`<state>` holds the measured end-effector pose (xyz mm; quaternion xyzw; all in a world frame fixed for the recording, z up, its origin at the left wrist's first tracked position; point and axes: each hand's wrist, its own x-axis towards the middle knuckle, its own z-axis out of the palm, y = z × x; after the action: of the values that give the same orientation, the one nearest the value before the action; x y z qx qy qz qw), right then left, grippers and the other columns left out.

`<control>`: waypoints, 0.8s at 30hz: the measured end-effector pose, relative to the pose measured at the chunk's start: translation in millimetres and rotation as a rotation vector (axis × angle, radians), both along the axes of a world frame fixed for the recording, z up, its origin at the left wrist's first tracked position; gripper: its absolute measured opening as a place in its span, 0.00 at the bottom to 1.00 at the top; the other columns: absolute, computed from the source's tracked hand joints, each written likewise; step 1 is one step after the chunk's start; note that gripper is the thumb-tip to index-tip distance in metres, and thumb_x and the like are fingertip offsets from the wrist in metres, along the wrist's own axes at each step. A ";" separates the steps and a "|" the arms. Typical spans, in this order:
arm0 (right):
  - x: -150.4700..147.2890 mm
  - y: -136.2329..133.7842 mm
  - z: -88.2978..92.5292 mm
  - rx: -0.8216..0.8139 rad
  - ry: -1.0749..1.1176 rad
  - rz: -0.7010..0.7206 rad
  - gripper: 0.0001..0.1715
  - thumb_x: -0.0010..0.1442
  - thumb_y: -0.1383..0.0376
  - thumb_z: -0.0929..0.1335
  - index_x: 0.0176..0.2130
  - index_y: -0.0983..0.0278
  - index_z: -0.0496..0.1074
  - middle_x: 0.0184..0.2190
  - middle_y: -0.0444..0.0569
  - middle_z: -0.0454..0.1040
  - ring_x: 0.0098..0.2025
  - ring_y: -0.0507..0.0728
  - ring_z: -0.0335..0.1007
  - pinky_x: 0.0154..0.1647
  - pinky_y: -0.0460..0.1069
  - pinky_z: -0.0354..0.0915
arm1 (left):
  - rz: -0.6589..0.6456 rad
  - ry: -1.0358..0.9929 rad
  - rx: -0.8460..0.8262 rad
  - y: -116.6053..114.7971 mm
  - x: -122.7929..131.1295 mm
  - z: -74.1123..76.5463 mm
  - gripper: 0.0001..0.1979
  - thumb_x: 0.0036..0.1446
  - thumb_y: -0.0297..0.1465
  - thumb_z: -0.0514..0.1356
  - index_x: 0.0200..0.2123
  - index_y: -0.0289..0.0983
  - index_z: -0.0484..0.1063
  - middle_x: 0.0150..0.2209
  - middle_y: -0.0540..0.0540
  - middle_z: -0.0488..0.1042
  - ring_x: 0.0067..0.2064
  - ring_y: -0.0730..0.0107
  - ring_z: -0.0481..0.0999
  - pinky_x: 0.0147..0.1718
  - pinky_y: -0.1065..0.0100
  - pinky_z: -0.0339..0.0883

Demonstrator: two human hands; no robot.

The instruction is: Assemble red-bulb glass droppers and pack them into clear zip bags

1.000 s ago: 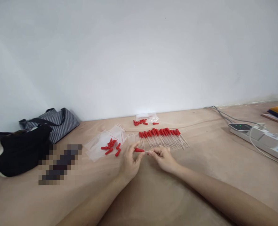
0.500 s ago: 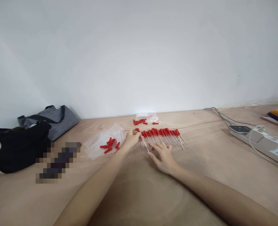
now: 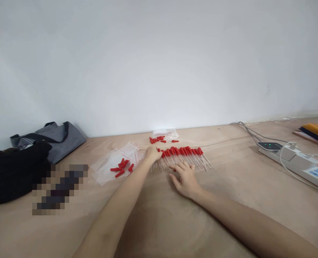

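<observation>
A row of clear thin droppers with red rubber bulbs (image 3: 184, 157) lies side by side on the wooden table (image 3: 228, 193). My left hand (image 3: 152, 154) reaches to the left end of that row, fingers curled on a red-bulbed dropper there. My right hand (image 3: 185, 178) rests flat, fingers spread, its fingertips at the near tips of the droppers. Loose red bulbs (image 3: 121, 167) lie on clear zip bags (image 3: 109, 168) to the left. More red bulbs (image 3: 159, 139) sit by another small bag further back.
A striped tote (image 3: 53, 139) and a black bag (image 3: 12, 172) stand at the left by the wall. A blurred patch (image 3: 59, 188) lies beside them. A white power strip (image 3: 295, 161) with cables sits at the right, with yellow and dark flat items (image 3: 316, 132) behind it.
My left hand carried the dropper from between both hands up to the left end of the row. My right hand let go and flattened on the table.
</observation>
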<state>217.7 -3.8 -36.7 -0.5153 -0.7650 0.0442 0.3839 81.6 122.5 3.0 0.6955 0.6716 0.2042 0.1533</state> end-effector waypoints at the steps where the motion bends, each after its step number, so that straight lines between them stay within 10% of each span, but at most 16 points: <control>1: 0.4 -0.3 0.3 0.001 0.000 0.002 0.13 0.54 0.67 0.62 0.41 0.61 0.68 0.32 0.46 0.70 0.37 0.56 0.59 0.37 0.51 0.45 | -0.016 0.025 0.019 -3.1 -3.6 1.6 0.13 0.56 0.33 0.56 0.44 0.33 0.66 0.42 0.43 0.70 0.42 0.64 0.71 0.40 0.62 0.66; 13: 1.5 -1.6 0.9 -0.006 -0.042 0.005 0.09 0.55 0.67 0.63 0.37 0.60 0.70 0.32 0.46 0.70 0.37 0.55 0.60 0.37 0.51 0.44 | -0.128 0.341 0.217 -43.7 -142.4 24.2 0.10 0.48 0.34 0.56 0.32 0.37 0.73 0.37 0.44 0.73 0.41 0.61 0.70 0.42 0.67 0.60; 24: 2.8 -1.6 1.0 -0.030 -0.035 0.013 0.10 0.54 0.67 0.62 0.36 0.60 0.71 0.32 0.47 0.70 0.37 0.55 0.60 0.37 0.51 0.45 | -0.203 0.206 0.394 -87.5 -112.5 9.0 0.11 0.52 0.33 0.52 0.35 0.38 0.71 0.32 0.47 0.75 0.36 0.66 0.72 0.40 0.67 0.61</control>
<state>220.5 -5.4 -35.7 -0.5167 -0.7742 0.0488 0.3624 -30.9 35.0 12.0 0.7931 0.5577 0.2426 -0.0349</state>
